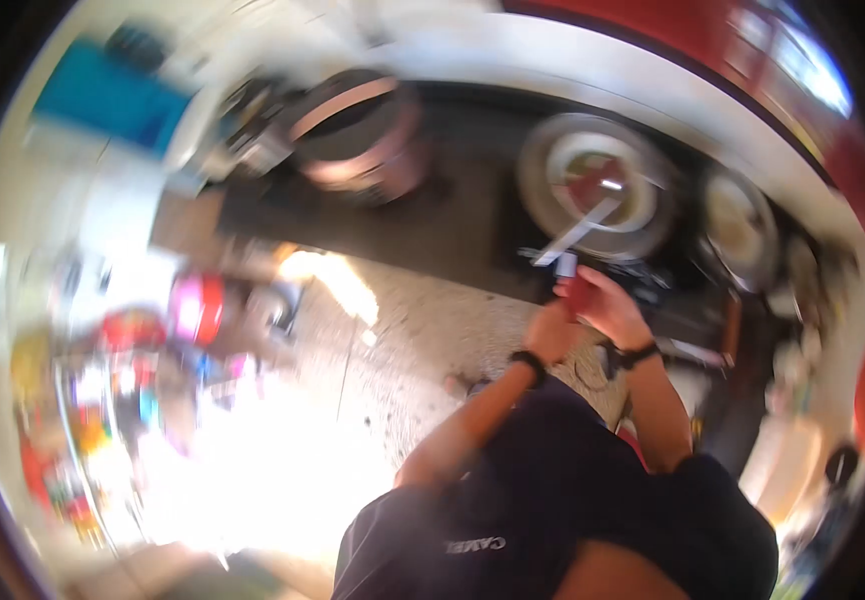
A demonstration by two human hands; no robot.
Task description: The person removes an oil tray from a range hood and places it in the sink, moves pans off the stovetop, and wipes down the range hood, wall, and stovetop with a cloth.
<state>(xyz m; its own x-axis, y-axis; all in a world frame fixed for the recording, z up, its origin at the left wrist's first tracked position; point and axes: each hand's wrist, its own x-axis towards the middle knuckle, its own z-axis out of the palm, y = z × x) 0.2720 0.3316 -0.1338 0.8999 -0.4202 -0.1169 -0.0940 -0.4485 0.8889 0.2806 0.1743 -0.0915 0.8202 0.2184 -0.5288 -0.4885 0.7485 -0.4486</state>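
Note:
Both of my hands are together in front of the stove, around a small red container with a white top; motion blur hides its exact kind. My left hand is closed at its lower side. My right hand has its fingers curled round it from the right. Just beyond lies a wide metal pan holding a pale bowl-like inside and something red. A flat light-coloured utensil handle sticks out of the pan toward my hands.
Right of the pan stands another round metal pan or lid. A large pinkish pot is on the dark counter to the left. A blue item lies far left. Colourful goods fill a rack at lower left.

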